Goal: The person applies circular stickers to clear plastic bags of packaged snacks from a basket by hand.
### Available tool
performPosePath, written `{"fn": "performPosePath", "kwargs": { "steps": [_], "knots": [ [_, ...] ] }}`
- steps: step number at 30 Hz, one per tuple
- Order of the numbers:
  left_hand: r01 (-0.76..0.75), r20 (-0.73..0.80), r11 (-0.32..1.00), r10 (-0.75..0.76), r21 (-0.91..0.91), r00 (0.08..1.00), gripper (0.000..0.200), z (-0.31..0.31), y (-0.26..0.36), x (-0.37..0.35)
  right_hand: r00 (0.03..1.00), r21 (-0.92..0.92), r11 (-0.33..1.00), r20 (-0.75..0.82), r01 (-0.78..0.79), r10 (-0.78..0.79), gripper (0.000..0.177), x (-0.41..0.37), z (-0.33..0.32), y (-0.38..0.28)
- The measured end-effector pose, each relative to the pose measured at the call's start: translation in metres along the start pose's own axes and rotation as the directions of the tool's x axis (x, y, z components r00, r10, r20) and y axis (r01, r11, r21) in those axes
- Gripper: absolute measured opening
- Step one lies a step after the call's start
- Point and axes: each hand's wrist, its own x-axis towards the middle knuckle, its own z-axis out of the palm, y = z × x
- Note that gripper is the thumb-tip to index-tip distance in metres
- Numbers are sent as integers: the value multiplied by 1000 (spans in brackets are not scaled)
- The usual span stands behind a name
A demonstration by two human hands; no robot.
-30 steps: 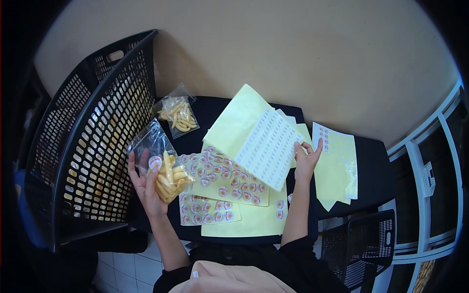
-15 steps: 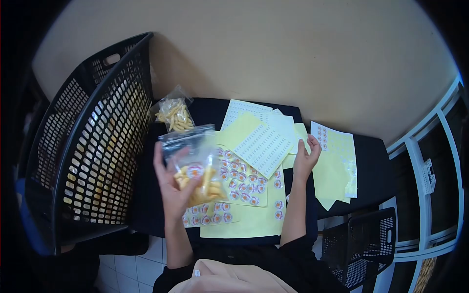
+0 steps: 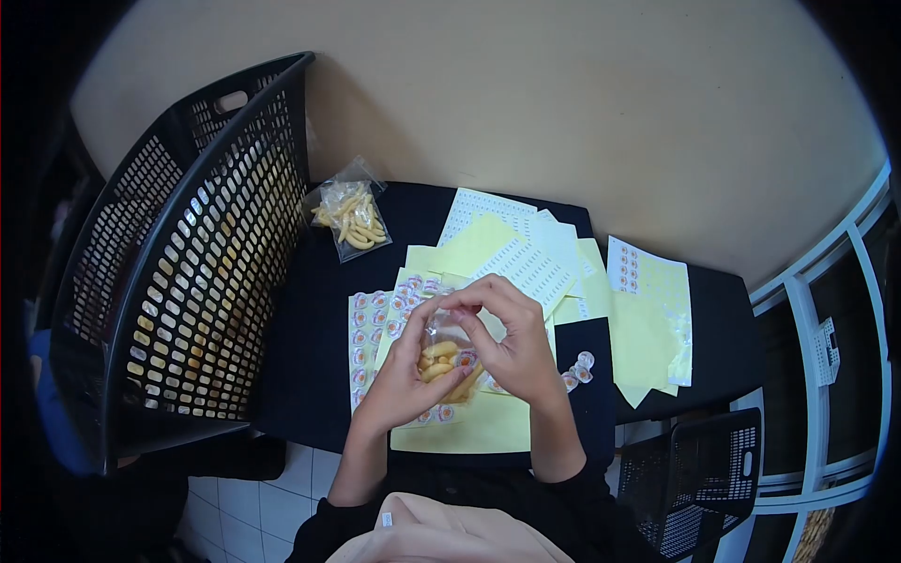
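A clear plastic bag of pale yellow finger-shaped snacks (image 3: 437,361) is held low over the middle of the table. A round orange-and-white sticker (image 3: 466,358) shows on its front. My left hand (image 3: 399,380) grips the bag's left side, its thumb across the front. From the right, my right hand (image 3: 521,342) curls over the top, fingers closed near the bag's upper edge; the exact contact is partly hidden. Beneath both hands lie sheets of round stickers (image 3: 369,319) and a yellow backing sheet (image 3: 469,435).
Another snack bag (image 3: 357,220) lies at the back left, beside a tall black basket (image 3: 211,253). White printed label sheets (image 3: 535,272) overlap behind my hands. Loose round stickers (image 3: 577,372) and a partly used sheet (image 3: 648,319) are at right. A smaller black basket (image 3: 699,483) stands lower right.
The bag has moved from the left to the middle, in front of me. My right hand has come from the sheets at right to the bag's top. The view has shifted slightly.
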Motion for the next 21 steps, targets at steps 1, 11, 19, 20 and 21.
{"fn": "performPosePath", "kwargs": {
  "steps": [1,11,19,20,21],
  "knots": [
    [-33,-5,999,33,15,999,65,0,-2,0,1000,-36,999,-27,-13,12,22,1,2,-4],
    [-126,37,952,120,279,992,64,-3,13,0,991,-83,994,-123,-70,59,49,1,6,-11],
    [-150,25,917,151,370,988,65,2,12,-2,979,-161,986,-203,-52,19,48,-4,12,-12],
    [-156,20,916,160,370,987,66,3,11,-2,975,-172,984,-221,-47,8,48,-4,12,-12],
    [-162,25,914,164,372,986,66,3,11,-2,974,-173,984,-226,-44,3,48,-5,13,-12]
  ]
}}
